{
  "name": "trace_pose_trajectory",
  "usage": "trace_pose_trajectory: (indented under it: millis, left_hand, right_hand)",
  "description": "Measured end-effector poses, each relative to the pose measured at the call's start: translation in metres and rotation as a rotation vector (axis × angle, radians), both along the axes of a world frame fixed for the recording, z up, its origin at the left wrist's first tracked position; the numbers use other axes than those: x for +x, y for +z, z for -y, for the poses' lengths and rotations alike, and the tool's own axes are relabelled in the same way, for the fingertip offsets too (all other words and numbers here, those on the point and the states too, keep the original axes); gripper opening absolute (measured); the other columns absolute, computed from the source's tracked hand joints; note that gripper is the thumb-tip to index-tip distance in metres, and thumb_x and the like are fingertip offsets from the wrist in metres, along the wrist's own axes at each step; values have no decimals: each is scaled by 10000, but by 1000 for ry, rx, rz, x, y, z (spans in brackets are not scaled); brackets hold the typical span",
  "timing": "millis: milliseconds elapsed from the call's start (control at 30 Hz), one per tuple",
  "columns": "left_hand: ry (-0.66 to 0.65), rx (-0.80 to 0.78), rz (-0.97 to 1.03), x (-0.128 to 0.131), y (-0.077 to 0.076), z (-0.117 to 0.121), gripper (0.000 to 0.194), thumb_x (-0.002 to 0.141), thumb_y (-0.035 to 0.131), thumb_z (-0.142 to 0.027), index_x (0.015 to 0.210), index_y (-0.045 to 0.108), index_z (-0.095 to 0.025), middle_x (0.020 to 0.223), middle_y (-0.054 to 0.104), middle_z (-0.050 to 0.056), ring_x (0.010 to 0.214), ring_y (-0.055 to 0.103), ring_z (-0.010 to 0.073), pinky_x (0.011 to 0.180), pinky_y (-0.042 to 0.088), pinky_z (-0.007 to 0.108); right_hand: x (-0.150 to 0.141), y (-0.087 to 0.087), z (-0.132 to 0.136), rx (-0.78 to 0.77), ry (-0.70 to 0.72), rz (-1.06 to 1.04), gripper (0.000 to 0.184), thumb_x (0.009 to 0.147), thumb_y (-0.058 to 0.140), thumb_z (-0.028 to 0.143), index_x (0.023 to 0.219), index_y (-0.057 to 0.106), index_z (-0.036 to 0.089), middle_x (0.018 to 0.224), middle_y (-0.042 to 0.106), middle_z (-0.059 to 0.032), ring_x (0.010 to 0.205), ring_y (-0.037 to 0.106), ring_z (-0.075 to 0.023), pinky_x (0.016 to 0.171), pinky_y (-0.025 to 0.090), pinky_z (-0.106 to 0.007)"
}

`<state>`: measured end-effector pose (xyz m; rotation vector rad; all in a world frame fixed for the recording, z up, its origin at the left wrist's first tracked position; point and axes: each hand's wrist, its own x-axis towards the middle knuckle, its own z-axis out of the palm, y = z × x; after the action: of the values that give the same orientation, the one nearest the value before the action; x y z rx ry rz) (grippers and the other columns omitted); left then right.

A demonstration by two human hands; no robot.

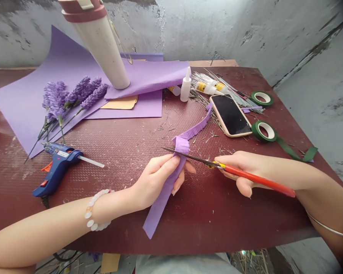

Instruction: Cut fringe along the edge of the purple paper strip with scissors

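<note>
Two hands, one view (head camera):

Left hand [156, 182]: fingers and thumb pressed together, pinching the crepe strip [166, 201] near the middle of its length.

Right hand [240, 171]: fingers curled closed round the scissors [254, 177], which have red handles.

Strip location: held just above the worktop [108, 217]. The upper length is fringed and trails toward the phone [230, 116]. The lower length is plain and hangs free.

Blades: lying across the strip's upper edge, tips past it and beside the left hand. Whether they are parted cannot be told from this angle.

Nearby: glue gun [57, 171] on the worktop, nozzle toward the left forearm; glue bottle [185, 85]; green tape rolls [264, 131]; paper lavender [74, 99] on purple sheets [25, 114]; tilted tumbler [101, 49] above them.

Risk, fingers: the blades work close to the left fingertips. A slip or a strip pulled sideways could nick them.

Risk, strip: a cut run too deep could sever the fringe from its band.

Risk, burn: if the glue gun is hot, which cannot be judged, a drifting forearm could meet the nozzle.
</note>
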<state>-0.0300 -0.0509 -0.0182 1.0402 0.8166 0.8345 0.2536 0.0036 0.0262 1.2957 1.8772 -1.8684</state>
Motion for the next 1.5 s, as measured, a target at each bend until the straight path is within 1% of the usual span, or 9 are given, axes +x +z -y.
trace_pose_trajectory:
  millis: [267,400,467,567,633,833,1067,1333,1500]
  left_hand:
    - [-8,-15,-17,-1,0,1,498,1089,669,-618,918,774,-162,559,576,-19,498,486,156,552,407,321]
    - [-11,-6,-15,-2,-1,0,499,1097,651,-618,934,771,-162,566,576,-19,499,485,159,552,404,326]
    - [-5,25,-26,-2,-1,1,490,1104,648,-611,927,764,-168,577,576,-17,508,483,159,552,397,327]
    - [20,79,-30,-3,-3,4,450,1101,685,-588,908,728,-183,580,551,-34,516,470,147,551,383,315]
    - [52,81,-20,-2,-5,5,420,1100,705,-565,911,702,-190,581,534,-50,512,469,137,549,381,302]
    - [172,92,-36,0,-4,1,376,1125,691,-540,964,675,-200,632,599,-44,532,538,144,564,463,293]
    - [55,96,-97,0,4,-2,428,1138,692,-543,877,627,-211,682,702,4,596,653,157,653,564,298]
    - [44,172,-48,-2,-10,0,420,1175,652,-512,875,552,-236,644,505,-86,518,507,103,551,469,252]
    - [45,209,-37,-4,-11,2,411,1194,622,-477,869,539,-239,657,488,-85,525,496,101,544,450,248]
  right_hand:
    - [2,2,1,65,50,10,296,931,728,362,790,472,312,556,567,79,564,371,-202,551,262,-360]
    - [-1,4,2,68,58,38,318,920,735,394,784,461,309,545,528,91,540,378,-192,536,260,-351]
    - [-3,5,2,94,66,58,361,878,787,389,794,446,307,570,538,101,531,378,-177,513,253,-344]
    - [-4,5,4,206,65,132,571,722,966,458,814,422,306,644,530,112,571,387,-162,502,247,-332]
    - [-4,4,4,298,69,197,662,643,1032,550,826,444,306,694,524,105,614,433,-176,524,283,-328]
    - [-5,2,4,521,27,301,639,647,1015,649,978,576,323,852,699,32,758,650,-287,630,482,-375]
    - [-8,0,9,594,44,273,686,643,1029,707,1038,628,315,987,773,1,855,744,-321,657,539,-369]
    - [-8,-4,9,647,64,214,767,617,1025,802,977,558,313,945,735,7,809,722,-307,641,524,-365]
    - [-12,-7,8,686,72,164,785,622,1011,842,960,543,309,914,714,9,754,693,-289,628,500,-364]
